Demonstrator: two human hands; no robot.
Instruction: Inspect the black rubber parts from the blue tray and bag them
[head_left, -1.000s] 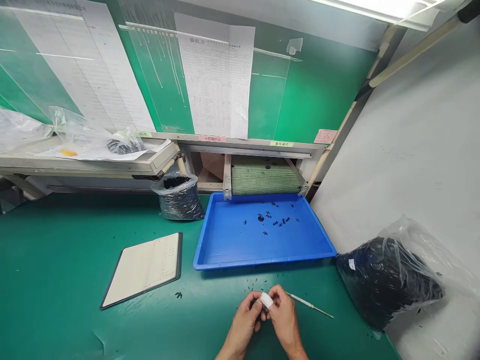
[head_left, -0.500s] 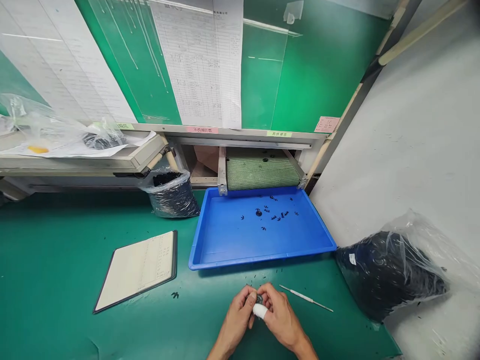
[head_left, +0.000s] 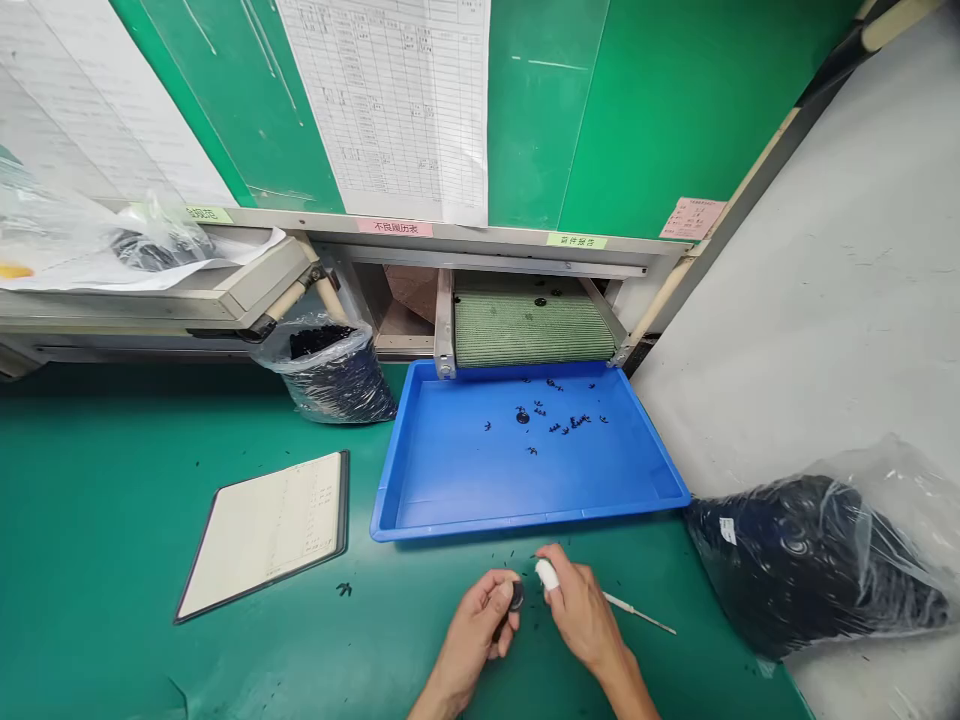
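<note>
My left hand (head_left: 484, 620) is curled low on the green table, pinching a small round black part (head_left: 517, 596) between thumb and fingers. My right hand (head_left: 577, 608) lies just to its right, fingers bent, with a white wrap (head_left: 547, 573) on the forefinger tip; I cannot see anything in it. A thin metal pick (head_left: 641, 614) lies on the table under and right of that hand. Tiny black bits are scattered on the mat around both hands. Just beyond them sits a blue tray (head_left: 450, 500) holding several small black parts (head_left: 555, 420).
A small green conveyor belt (head_left: 529, 340) ends over the tray's far edge. A clear bag of black parts (head_left: 810, 565) lies at right, another bag (head_left: 337, 375) stands left of the tray. An open notebook (head_left: 266, 530) lies at left. Papers hang on the green back panel.
My hands, joined together around the part a second ago, have drawn apart; the left keeps the black part, the right has moved off to the right. The view has tilted down slightly.
</note>
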